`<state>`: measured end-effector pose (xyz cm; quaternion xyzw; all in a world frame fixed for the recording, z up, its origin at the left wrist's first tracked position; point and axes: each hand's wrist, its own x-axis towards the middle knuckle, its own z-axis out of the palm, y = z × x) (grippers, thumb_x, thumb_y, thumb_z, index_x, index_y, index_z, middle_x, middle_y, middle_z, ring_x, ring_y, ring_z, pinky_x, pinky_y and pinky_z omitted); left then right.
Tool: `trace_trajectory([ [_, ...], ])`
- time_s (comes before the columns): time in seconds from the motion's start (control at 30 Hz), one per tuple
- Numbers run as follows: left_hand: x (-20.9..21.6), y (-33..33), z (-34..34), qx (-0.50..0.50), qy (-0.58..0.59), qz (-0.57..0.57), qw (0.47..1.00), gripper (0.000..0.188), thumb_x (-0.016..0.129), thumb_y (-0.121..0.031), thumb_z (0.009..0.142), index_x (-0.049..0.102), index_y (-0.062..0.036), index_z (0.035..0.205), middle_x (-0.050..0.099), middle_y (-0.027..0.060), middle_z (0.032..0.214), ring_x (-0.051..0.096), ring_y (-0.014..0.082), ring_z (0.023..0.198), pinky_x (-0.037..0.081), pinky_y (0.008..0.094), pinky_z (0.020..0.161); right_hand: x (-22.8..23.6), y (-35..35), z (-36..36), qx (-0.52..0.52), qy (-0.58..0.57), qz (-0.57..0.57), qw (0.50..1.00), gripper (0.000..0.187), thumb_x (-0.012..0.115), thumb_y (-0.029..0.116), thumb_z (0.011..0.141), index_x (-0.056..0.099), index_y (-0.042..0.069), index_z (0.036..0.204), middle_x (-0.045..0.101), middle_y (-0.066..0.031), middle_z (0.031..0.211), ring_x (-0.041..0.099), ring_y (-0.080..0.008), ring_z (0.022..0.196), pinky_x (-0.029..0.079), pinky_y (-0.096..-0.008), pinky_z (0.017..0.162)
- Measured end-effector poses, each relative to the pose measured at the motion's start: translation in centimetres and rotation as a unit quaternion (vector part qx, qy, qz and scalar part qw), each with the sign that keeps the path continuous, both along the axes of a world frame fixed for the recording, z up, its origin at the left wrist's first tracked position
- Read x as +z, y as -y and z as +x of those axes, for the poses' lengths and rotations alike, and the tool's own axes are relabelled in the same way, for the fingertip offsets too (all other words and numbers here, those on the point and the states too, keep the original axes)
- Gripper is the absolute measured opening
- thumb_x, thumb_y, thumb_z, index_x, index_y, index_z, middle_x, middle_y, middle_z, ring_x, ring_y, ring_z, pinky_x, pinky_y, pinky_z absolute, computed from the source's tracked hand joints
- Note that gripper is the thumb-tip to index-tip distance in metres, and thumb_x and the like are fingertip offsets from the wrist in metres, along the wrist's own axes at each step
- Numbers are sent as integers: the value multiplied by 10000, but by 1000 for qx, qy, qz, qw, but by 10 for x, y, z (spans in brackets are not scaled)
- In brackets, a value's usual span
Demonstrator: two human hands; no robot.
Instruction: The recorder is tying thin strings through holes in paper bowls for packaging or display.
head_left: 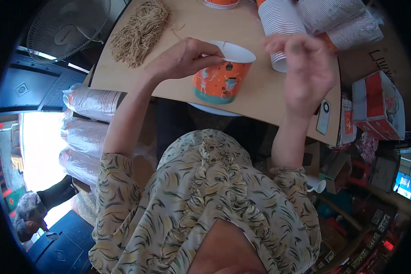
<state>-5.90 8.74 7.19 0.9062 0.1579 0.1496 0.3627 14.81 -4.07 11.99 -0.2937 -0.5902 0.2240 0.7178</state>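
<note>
An orange paper bucket [236, 78] with a teal base and small printed figures tilts at the near edge of the table. My left hand [187, 58] is closed on its rim, thumb outside and fingers over the white inside. A short brown cord end [224, 44] shows at the far rim. To the right of the bucket, my right hand [308, 68] is raised in the air and smeared by motion. Its fingers look bent, but whether they hold anything cannot be made out. A bundle of tan twisted cords [141, 34] lies on the table beyond my left forearm.
Nested white paper buckets [281, 20] lie on the right of the wooden table [265, 102], beside plastic-wrapped stacks [351, 32]. A phone [324, 117] rests near the right edge. More wrapped stacks [89, 132] stand left, below a fan [68, 34]. Another person [31, 212] is at lower left.
</note>
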Motion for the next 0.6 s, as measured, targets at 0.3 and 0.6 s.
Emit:
trace_trajectory([
  [0.3,-10,-2,3,64,13,-40,997,238,665,-154,950,715,-4,1127,715,124,792,660,163,688,536,311,654,-90,23,-31,-273,259,-129,917,94,731,27,859,637,34,860,665,-75,734,691,-198,631,533,-317,557],
  [0.6,-7,1,4,91,27,-21,995,253,688,-105,894,715,8,1119,726,157,789,708,199,693,563,327,664,-97,13,-39,-256,220,-171,926,109,732,68,873,629,41,853,667,-78,719,690,-199,615,539,-320,549],
])
